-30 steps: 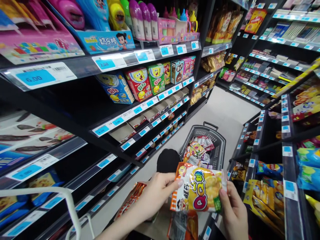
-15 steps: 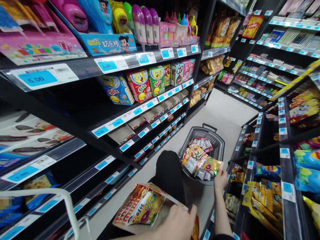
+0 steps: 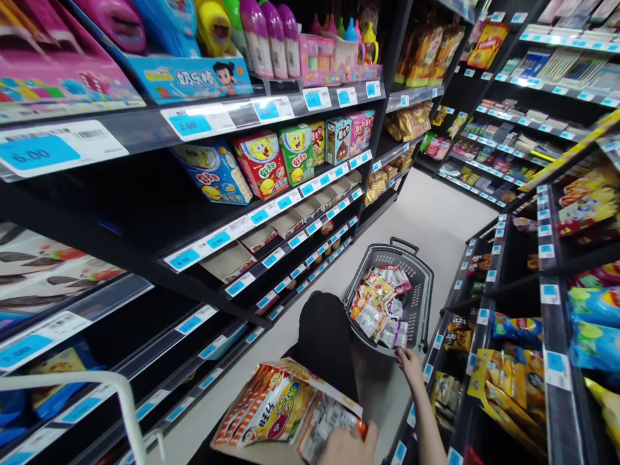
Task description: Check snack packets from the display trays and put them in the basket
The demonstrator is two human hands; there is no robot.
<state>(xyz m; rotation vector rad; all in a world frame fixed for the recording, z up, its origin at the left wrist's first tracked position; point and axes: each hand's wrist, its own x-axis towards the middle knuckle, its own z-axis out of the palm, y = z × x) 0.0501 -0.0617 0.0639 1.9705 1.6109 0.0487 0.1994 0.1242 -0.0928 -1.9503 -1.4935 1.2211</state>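
Packets [image 3: 283,410] with orange-and-white striped edges stand in a row inside an open cardboard box [image 3: 271,454], which is nearer than the shopping basket and off to its left. A silvery packet [image 3: 324,420] leans in the box's right part. The left hand [image 3: 346,445] is at this end of the box, right beside the silvery packet, fingers bent and partly out of sight; whether they grip packet or cardboard, I cannot tell. A dark-clothed knee [image 3: 324,323] lies between the box and the basket's left side.

The grey shopping basket [image 3: 426,297] holds a loose heap of shiny packets [image 3: 375,297], mostly toward its left side, with bare perforated wall showing on the right. At the basket's near rim is the right hand [image 3: 411,368], thumb and fingers drawn close together, the fingertips just below a purple-edged packet [image 3: 394,332]; I cannot tell if they hold anything.

Left of the basket, a shelf carries small snack boxes [image 3: 261,161] in blue, red and green. Right of it, yellow bags [image 3: 516,381] fill a shelf compartment. Well beyond the basket, another shelf unit [image 3: 547,84] holds small goods.
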